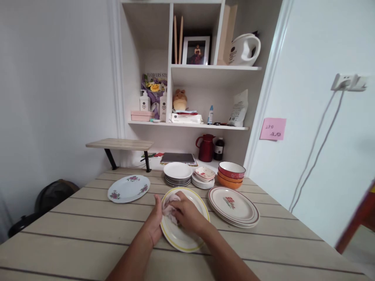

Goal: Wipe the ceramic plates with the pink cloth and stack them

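Table [88, 238] layout

Yellow-rimmed plate [177, 237] is gripped over table at left rim by left hand [155, 220]; cloth [169, 209] is pinched by right hand [189, 212]. Room is left leftward; right rim is crowded by stacked plates [234, 207]. Counted: one flowered plate [129, 189], three bowls [231, 175].

The yellow-rimmed plate [179, 237] looks like smooth glazed ceramic with a soft gloss, while the crumpled cloth [168, 209] (fabric or soft paper, its folds do not settle which) is limp and matt. A similar glazed sheen shows on the flowered dish [129, 191], the red-lined plates [240, 208] and the white plates [177, 170], with the red bowl [230, 172] shinier still. The tabletop [88, 234] is matt, wood-look planking, the riser [120, 144] wood-look over dark, metal-like legs [110, 159], the red jug [206, 148] glossy, and the pink note [273, 129] flat matt paper.
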Demonstrator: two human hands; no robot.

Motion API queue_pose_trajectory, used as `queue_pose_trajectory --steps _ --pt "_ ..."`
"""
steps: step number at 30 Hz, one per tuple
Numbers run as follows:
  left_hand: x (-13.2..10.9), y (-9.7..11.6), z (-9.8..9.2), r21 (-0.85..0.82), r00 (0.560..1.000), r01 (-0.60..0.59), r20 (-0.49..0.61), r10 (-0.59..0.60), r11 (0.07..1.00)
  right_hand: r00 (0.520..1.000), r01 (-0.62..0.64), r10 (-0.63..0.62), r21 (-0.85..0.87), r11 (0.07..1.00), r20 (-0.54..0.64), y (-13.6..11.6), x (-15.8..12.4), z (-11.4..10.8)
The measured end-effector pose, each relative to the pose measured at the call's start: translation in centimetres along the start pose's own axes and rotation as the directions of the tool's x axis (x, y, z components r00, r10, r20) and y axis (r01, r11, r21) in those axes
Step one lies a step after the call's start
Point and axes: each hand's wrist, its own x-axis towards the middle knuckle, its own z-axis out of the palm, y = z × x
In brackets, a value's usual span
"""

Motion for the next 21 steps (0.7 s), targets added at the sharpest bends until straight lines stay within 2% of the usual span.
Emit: queue_pose_trajectory --steps 3,7,9,12,14,17,19,21 --pt "-0.1 0.1 -0.1 0.022 0.999 0.032 -0.006 -0.032 0.999 0.986 0.06 -0.076 0.109 0.992 0.149 -0.3 -0.7 -0.7" --pt "-0.2 0.3 -0.1 0.03 1.0 0.012 0.019 -0.012 0.999 0.934 0.041 -0.129 0.257 0.965 0.334 0.3 -1.5 -2.2" --pt "-0.2 0.4 -0.1 0.032 0.999 -0.034 0.022 0.033 0.999 0.901 -0.024 -0.094 0.263 0.964 0.425 0.9 -2.0 -3.2" --pt "-0.3 0.4 0.0 0.049 0.996 -0.089 -0.024 0.09 0.995 0.876 -0.177 0.08 0.162 0.971 0.475 2.3 -2.9 -4.6" --pt "-0.3 0.5 0.1 0.064 0.991 -0.105 -0.08 0.11 0.992 0.888 -0.279 0.235 0.058 0.958 0.395 3.3 -3.3 -5.2" --pt "-0.3 0.4 0.1 0.081 0.979 -0.125 -0.152 0.136 0.989 0.886 -0.441 0.452 -0.113 0.89 0.104 4.7 -3.4 -5.1" --pt "-0.3 0.4 0.1 0.081 0.977 -0.135 -0.154 0.147 0.987 0.846 -0.533 0.522 -0.201 0.822 -0.11 5.1 -3.0 -4.4" --pt "-0.3 0.3 0.1 0.075 0.983 -0.138 -0.114 0.146 0.988 0.816 -0.572 0.515 -0.244 0.783 -0.262 5.1 -2.3 -3.4"
